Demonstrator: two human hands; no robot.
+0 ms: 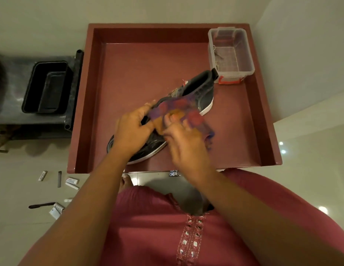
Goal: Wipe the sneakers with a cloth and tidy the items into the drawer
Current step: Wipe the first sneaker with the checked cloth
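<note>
In the drawer (267, 131), both hands — left hand (131, 131), right hand (183, 144) — grip the cloth (179, 112) over a sneaker (198, 91).

The patterned purple-and-orange cloth (183, 116) is motion-blurred and covers the midsection of the black white-soled sneaker (198, 93). The left hand (131, 131) hides its toe area. Small white tubes (71, 182) on the floor carry illegible labels.
</note>
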